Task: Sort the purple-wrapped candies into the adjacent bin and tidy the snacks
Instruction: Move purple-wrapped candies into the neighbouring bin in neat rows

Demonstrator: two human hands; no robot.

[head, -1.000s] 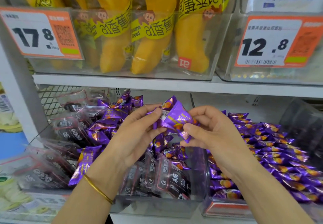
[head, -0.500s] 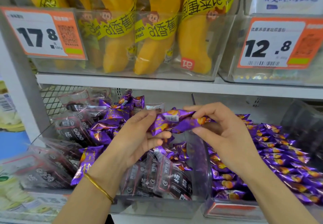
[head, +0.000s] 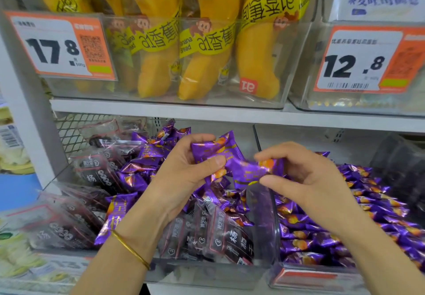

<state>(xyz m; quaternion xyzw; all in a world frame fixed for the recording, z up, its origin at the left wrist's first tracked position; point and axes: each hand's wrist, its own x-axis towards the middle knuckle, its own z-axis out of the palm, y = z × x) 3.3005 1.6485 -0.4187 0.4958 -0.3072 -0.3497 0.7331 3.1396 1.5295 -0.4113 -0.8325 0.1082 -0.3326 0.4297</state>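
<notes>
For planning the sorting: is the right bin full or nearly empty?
Rather full: purple candies lie piled across the right bin, hiding its floor.

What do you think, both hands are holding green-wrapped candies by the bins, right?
Not green. In the head view, the left hand and right hand are holding purple-wrapped candies by the bins.

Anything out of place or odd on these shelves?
Yes. Purple-wrapped candies lie mixed among the dark packets in the middle bin, one hanging at its left side; the right bin shows only purple ones. Above, one banana bread pack stands upside down, label inverted.
</notes>
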